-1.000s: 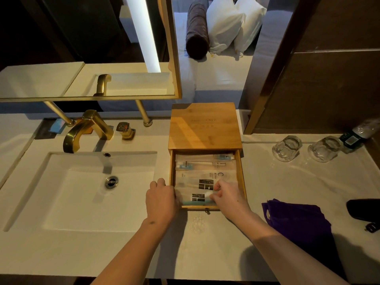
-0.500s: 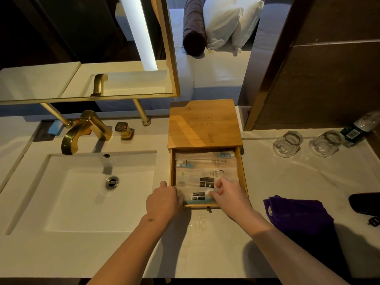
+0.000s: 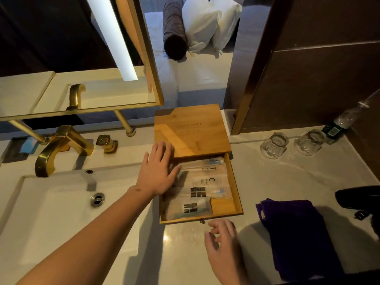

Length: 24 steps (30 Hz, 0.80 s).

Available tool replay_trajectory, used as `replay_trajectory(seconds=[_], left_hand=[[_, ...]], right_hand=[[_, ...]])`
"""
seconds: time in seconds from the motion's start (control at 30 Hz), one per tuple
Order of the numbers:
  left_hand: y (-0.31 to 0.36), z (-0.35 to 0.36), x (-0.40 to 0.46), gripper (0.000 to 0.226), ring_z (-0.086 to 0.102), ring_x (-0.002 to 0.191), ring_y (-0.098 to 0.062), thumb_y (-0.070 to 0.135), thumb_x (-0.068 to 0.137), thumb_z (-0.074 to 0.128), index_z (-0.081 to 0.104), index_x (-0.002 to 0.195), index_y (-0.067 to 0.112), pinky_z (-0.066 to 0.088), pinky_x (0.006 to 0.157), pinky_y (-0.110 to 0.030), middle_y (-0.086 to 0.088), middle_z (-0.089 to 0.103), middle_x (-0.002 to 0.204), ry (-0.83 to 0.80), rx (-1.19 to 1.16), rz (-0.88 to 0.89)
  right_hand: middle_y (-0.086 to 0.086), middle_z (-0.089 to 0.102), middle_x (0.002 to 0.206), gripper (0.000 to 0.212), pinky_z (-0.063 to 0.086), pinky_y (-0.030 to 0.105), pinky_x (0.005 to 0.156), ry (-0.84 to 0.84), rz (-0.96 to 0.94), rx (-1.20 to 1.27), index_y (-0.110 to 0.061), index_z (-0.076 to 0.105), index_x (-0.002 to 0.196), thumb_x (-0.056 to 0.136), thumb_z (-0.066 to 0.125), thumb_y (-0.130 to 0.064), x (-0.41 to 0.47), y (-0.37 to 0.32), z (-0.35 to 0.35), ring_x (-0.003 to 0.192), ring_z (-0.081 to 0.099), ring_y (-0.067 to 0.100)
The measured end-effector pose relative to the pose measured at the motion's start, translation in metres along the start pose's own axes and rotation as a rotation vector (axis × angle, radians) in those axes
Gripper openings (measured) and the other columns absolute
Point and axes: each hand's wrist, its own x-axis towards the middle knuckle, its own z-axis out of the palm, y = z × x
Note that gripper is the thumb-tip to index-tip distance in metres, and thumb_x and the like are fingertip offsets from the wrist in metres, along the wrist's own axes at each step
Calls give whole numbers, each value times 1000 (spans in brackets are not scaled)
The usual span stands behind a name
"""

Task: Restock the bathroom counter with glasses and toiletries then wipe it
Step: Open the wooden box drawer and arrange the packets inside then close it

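Right hand (image 3: 223,241): one, nearest the camera, hovering over the worktop (image 3: 185,254) just in front of the drawer front; fingers (image 3: 216,224) loosely curled, holding nothing.
Cloth (image 3: 296,233): one, dark purple, folded, lying on the worktop to the right of the right hand, apart from it.
Black object (image 3: 359,197): one, at the right edge beyond the cloth; what it is cannot be told.
Drawer (image 3: 234,192): one, wooden, pulled out toward the person from under the box lid.
Toiletry packets (image 3: 201,192): clear sachets lying flat in the drawer, overlapping; about four, exact count uncertain. The front right corner of the drawer shows bare wood.
Left hand (image 3: 157,170): one, laid flat on the left rim of the drawer and the near left corner of the box; fingers straight and spread wide, gripping nothing.
Sink (image 3: 51,212): one, white, set in the worktop left of the box, one drain.
Wooden box (image 3: 191,130): one, flat lid, standing on the worktop.
Glasses (image 3: 274,145): two, clear, side by side on the worktop right of the box, near each other.
Bottle (image 3: 339,125): one, clear plastic, just behind the right glass.
Faucet (image 3: 59,149): one, gold, with one gold knob (image 3: 107,143) beside it.
Mirror (image 3: 78,58): one, gold-framed, above the faucet.
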Motion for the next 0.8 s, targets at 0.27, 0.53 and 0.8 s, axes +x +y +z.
replay_trajectory(seconds=[0.27, 0.53, 0.8], left_hand=[[-5, 9, 37, 92, -11, 157, -21, 77, 92, 5, -6, 162, 19, 0, 125, -46, -2, -11, 171, -102, 24, 12], [-5, 10, 44, 92, -18, 156, -22, 77, 93, 8, -12, 161, 19, -1, 124, -47, -3, -18, 169, -153, -28, -5], [-7, 7, 50, 93, -18, 156, -23, 78, 93, 12, -13, 160, 20, 3, 125, -48, -4, -18, 170, -127, -22, 37]], right_hand=[[-20, 57, 108, 26, 42, -2, 81, -53, 27, -26, -30, 73, 108, 87, 70, -15, 14, 1, 14, 103, 59, 1], [-26, 61, 107, 32, 47, 1, 79, -85, -51, -102, -32, 72, 113, 87, 68, -15, 22, 2, 12, 95, 59, -10], [-23, 70, 102, 26, 56, 16, 89, 121, 80, -153, -39, 70, 113, 91, 71, -27, 22, -9, 21, 92, 63, -7]])
